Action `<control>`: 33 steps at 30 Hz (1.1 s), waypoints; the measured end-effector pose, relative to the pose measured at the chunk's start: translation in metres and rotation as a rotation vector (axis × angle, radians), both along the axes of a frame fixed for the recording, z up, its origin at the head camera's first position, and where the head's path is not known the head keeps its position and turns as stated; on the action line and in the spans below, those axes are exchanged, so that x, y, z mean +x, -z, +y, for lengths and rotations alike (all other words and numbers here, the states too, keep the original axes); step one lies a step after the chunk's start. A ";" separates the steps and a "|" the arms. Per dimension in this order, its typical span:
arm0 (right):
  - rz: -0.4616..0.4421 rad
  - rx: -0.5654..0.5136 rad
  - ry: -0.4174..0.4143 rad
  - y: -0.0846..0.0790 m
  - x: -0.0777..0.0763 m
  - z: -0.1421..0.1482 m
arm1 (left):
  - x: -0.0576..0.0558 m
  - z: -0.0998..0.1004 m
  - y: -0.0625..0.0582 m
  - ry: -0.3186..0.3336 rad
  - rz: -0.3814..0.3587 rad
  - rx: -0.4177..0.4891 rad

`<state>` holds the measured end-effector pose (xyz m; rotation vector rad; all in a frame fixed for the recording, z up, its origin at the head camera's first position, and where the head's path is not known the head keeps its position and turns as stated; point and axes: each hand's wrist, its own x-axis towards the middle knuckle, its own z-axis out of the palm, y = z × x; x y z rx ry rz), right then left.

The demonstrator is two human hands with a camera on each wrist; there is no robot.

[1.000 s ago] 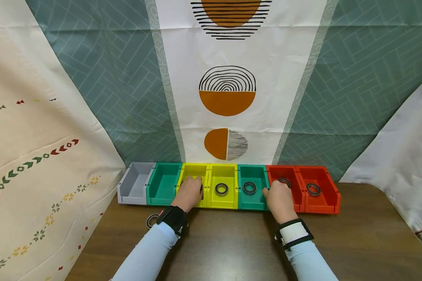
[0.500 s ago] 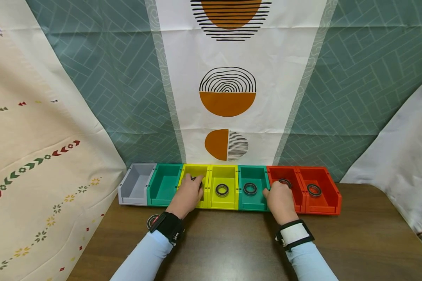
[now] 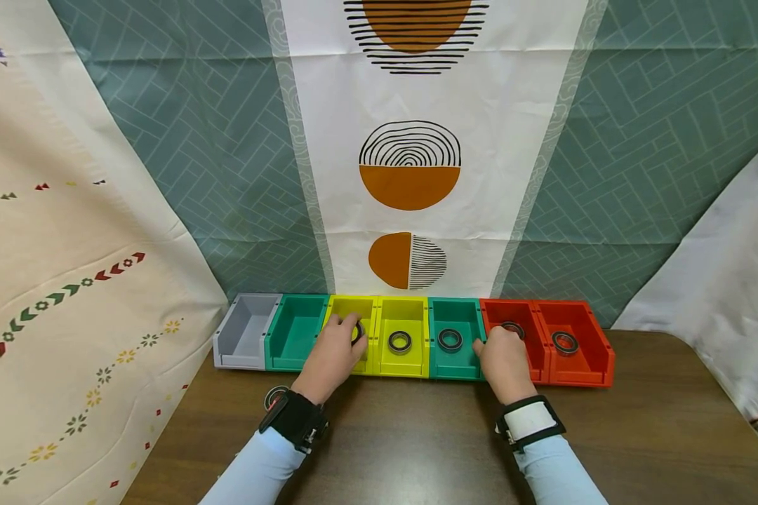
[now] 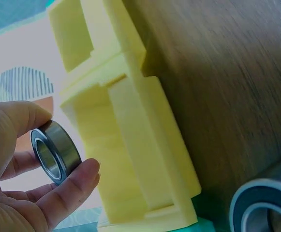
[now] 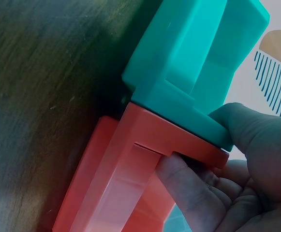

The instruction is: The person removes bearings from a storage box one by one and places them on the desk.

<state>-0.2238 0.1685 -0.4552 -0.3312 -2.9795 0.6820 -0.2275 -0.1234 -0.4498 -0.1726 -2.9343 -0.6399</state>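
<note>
- The left hand [image 3: 333, 351] is narrowed in a pinch, and a bearing is held between its thumb and fingers.
- By the left wrist camera the whole pinch is shown: the held bearing [image 4: 65, 145] is tilted, its open bore and steel rim turned to the lens, with fingers beneath and behind it. In the head view it is partly covered by the hand and is seen against the left yellow bin [image 3: 354, 306].
- By the right wrist camera the thumb of the right hand [image 3: 504, 358] is shown against the right teal bin [image 5: 184, 63] and a finger inside the left red bin [image 5: 125, 179]; the adjoining walls are gripped between them. In the head view this grip is hidden.
- A loose bearing [image 4: 249, 199] on the table [image 3: 404, 442] is seen close up from the left wrist; from the head it is half covered by the black wristband [image 3: 295, 421].
- A red patch [image 3: 274, 405] beside that band is too small to be read.
- Further bearings are seen lying in the right yellow [image 3: 399, 353], right teal [image 3: 450, 351] and both red bins.
</note>
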 end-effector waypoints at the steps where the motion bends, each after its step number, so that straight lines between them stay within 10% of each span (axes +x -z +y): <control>1: -0.001 0.002 0.000 0.000 0.000 0.000 | 0.002 0.000 -0.001 0.002 0.005 0.010; 33: 0.005 -0.017 -0.006 -0.002 0.002 0.000 | 0.036 -0.012 -0.037 0.070 0.264 0.211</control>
